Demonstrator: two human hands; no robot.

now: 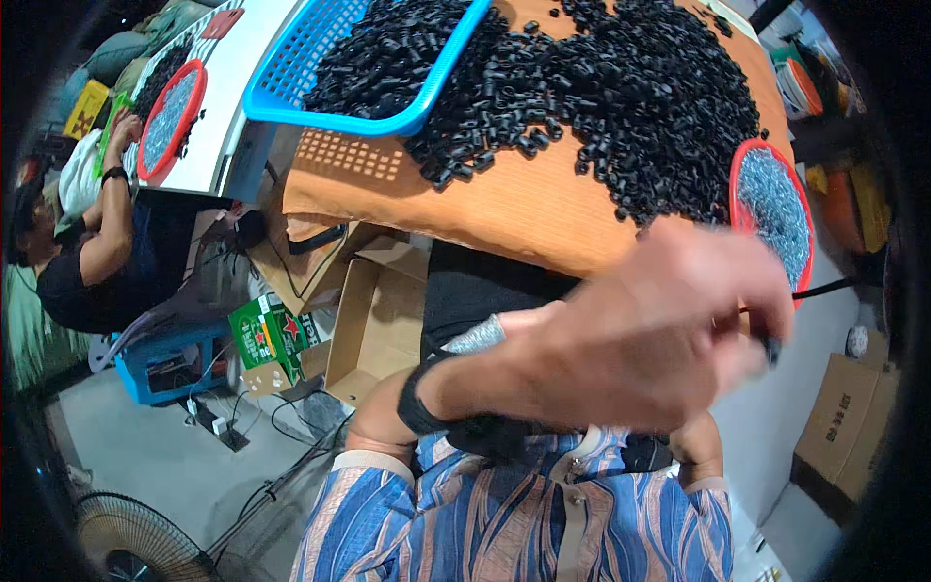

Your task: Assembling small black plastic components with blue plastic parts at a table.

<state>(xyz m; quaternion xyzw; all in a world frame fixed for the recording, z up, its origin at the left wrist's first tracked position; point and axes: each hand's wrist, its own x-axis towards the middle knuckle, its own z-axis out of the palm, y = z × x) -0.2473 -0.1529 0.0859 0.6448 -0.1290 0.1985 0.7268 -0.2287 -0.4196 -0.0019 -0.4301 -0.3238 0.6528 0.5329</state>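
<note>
My left hand reaches across to the right, blurred by motion, with a black band on its wrist. Its fingers are curled closed, and a small black part shows at the fingertips. Just beyond them is a red oval basket of small silvery metal pieces. My right forearm passes behind the left hand, which hides most of my right hand. A patch of skin and a silvery thing show past the left forearm; I cannot make out what they belong to.
A large heap of small black parts covers the orange tabletop, beside a full blue basket. Cardboard boxes stand below. Cables and a fan are at the lower left. Another person works at a white table.
</note>
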